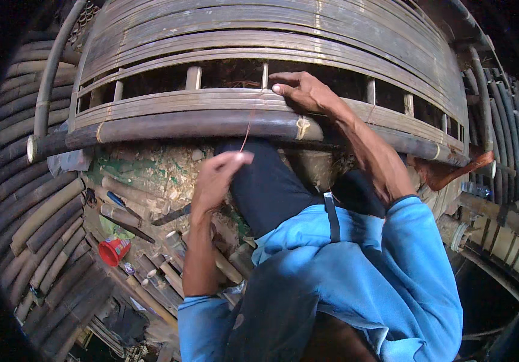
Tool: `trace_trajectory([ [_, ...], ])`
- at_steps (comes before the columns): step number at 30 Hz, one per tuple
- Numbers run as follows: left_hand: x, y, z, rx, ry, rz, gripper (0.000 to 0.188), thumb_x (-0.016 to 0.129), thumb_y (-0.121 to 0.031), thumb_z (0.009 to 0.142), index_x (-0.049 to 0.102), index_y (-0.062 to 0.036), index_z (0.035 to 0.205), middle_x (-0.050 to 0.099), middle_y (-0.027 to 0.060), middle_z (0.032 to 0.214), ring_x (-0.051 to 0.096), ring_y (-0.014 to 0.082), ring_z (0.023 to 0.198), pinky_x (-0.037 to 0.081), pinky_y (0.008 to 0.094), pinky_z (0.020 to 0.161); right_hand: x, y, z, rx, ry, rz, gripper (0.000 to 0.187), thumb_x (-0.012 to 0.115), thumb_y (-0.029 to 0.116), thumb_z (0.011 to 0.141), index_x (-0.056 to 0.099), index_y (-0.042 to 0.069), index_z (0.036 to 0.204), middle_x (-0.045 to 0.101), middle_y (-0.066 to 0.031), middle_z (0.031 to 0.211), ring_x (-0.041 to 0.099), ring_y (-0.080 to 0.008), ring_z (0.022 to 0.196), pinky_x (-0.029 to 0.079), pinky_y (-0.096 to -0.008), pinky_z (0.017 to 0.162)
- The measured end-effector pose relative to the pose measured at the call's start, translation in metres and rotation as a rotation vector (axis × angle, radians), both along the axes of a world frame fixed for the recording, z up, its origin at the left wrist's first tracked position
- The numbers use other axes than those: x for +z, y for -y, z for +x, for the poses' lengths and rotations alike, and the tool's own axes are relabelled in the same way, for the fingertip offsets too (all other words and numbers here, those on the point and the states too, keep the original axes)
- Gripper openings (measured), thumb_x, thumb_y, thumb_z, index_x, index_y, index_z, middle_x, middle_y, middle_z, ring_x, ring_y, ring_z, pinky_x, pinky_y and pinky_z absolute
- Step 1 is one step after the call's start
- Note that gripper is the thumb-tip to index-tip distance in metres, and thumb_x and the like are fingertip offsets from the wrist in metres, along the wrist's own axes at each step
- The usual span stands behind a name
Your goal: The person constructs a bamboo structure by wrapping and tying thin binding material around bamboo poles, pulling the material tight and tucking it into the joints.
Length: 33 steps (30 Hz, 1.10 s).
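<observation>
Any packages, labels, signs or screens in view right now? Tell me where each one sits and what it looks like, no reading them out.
Red cup-like container: lower left, lying among the bamboo poles, round, red with a pale patch on its side.
Clear plastic bottle: far right, lying on its side by the bamboo frame, see-through.
No signs or screens in view.

Thin reddish string [248,130] taut, running down from curved bamboo-strip frame [211,99].

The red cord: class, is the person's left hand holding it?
Yes, the left hand pinches the thin red cord, which runs up to the bamboo frame under the right hand.
</observation>
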<state>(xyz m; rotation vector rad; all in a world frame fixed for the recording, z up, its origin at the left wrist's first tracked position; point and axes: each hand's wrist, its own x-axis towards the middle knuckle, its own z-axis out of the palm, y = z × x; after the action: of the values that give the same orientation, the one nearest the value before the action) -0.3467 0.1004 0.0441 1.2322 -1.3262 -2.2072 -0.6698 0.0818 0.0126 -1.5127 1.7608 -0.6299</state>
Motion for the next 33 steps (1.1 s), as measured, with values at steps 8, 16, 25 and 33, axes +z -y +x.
trace_trajectory([
  [8,0.083,0.010,0.050,0.477,-0.632,-0.314,0.051,0.045,-0.035,0.109,0.053,-0.0077,0.066,0.066,0.0176,0.089,0.057,0.0336,0.114,0.030,0.0491,0.114,0.002,0.020,0.000,0.178,0.197,0.248,0.050,0.053,0.046,0.104,0.060,0.015,0.142,0.064,-0.0198,0.137,0.062,-0.0342,0.124,0.046,-0.0400,0.108],
  [16,0.084,-0.021,0.081,0.345,-0.459,-0.281,0.054,0.043,-0.038,0.108,0.041,-0.0122,0.061,0.040,0.0021,0.062,0.043,0.0197,0.065,0.038,0.0428,0.082,0.016,-0.008,0.045,-0.003,-0.329,-0.587,0.048,0.073,0.040,0.087,0.069,0.009,0.123,0.066,-0.0155,0.112,0.062,-0.0334,0.109,0.048,-0.0446,0.098],
  [25,0.113,-0.056,0.065,0.233,0.009,-0.498,0.052,0.048,-0.034,0.106,0.043,-0.0110,0.061,0.046,0.0033,0.062,0.042,0.0188,0.062,0.037,0.0389,0.069,0.017,-0.035,0.114,0.348,-0.021,-0.560,0.043,0.074,0.043,0.088,0.053,0.008,0.072,0.053,-0.0087,0.072,0.053,-0.0296,0.077,0.040,-0.0439,0.075],
  [33,0.039,-0.023,0.132,0.586,-0.043,-0.233,0.046,0.052,-0.036,0.105,0.064,0.0053,0.088,0.049,0.0062,0.064,0.046,0.0199,0.060,0.043,0.0398,0.066,0.040,0.004,0.142,0.438,0.059,-0.422,0.044,0.072,0.046,0.090,0.071,0.005,0.105,0.067,-0.0147,0.105,0.061,-0.0330,0.103,0.047,-0.0463,0.091],
])
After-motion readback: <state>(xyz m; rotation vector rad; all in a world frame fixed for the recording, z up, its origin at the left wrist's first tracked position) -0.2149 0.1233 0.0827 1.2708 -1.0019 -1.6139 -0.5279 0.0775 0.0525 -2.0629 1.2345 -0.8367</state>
